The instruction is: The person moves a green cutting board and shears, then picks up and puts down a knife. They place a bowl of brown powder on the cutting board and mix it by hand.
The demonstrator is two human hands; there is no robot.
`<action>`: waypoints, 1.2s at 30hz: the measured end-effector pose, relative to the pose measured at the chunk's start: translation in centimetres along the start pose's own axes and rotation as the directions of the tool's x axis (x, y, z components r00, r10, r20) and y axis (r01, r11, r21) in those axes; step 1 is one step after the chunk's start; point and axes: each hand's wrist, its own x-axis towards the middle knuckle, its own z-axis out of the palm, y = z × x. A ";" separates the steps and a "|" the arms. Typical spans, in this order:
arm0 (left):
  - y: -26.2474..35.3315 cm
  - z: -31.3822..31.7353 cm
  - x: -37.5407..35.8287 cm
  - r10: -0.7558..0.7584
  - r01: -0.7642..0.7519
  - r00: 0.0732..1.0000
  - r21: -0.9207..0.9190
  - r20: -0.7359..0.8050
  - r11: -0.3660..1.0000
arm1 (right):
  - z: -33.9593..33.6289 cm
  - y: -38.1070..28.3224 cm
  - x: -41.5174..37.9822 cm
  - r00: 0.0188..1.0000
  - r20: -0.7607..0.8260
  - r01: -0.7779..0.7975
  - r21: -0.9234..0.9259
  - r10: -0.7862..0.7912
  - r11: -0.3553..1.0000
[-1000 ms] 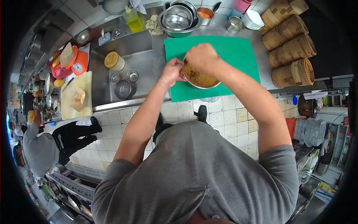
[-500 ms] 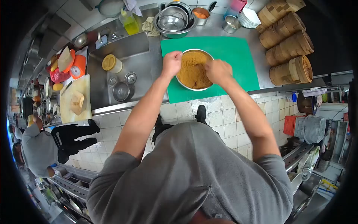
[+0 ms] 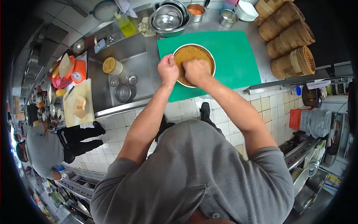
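Observation:
A round metal bowl [image 3: 213, 59] stands on a green cutting mat [image 3: 236, 56]. Brown, crumbly powder [image 3: 191, 53] fills much of it. My left hand [image 3: 168, 70] is closed on the bowl's left rim. Inside the bowl, over the powder, my right hand [image 3: 197, 70] is curled with its knuckles up. Its fingertips are hidden, so whether it grips a tool or the powder itself does not show.
Left of the mat is a steel sink [image 3: 140, 52] with a yellow-lidded jar [image 3: 112, 66]. Stacked metal bowls [image 3: 167, 20] stand behind the mat, bamboo steamers [image 3: 292, 63] to the right. A co-worker [image 3: 44, 149] stands at far left.
My right hand has moved left and inward, from the bowl's right side to over its middle. My left hand stays at the left rim. The view has shifted slightly.

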 end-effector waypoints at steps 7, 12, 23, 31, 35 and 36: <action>-0.9 -2.7 -1.6 -0.069 0.071 0.997 0.054 -0.029 0.996 | -0.9 -1.2 -3.0 0.977 0.142 0.162 -0.016 -0.159 0.987; -1.1 -4.3 0.0 -0.035 0.039 0.996 0.054 -0.079 0.998 | -2.2 1.0 0.9 0.992 0.105 -0.090 0.125 0.077 0.988; -1.5 -3.9 0.8 -0.143 0.147 0.987 0.069 -0.070 0.987 | -2.7 1.3 -0.1 0.985 0.171 0.020 -0.030 -0.014 0.999; -3.7 -3.1 0.4 -0.129 0.131 0.991 0.036 -0.039 0.991 | -2.5 1.7 0.5 0.971 0.220 -0.094 -0.005 0.092 0.996; -1.6 -2.1 0.5 -0.066 0.067 0.998 0.158 -0.014 0.985 | -0.9 -2.2 -0.1 0.976 0.216 0.023 -0.067 -0.008 0.997; -1.5 -2.2 1.3 -0.062 0.060 0.998 0.150 0.009 0.987 | -1.2 -2.5 2.0 0.981 0.195 0.026 -0.073 -0.011 0.997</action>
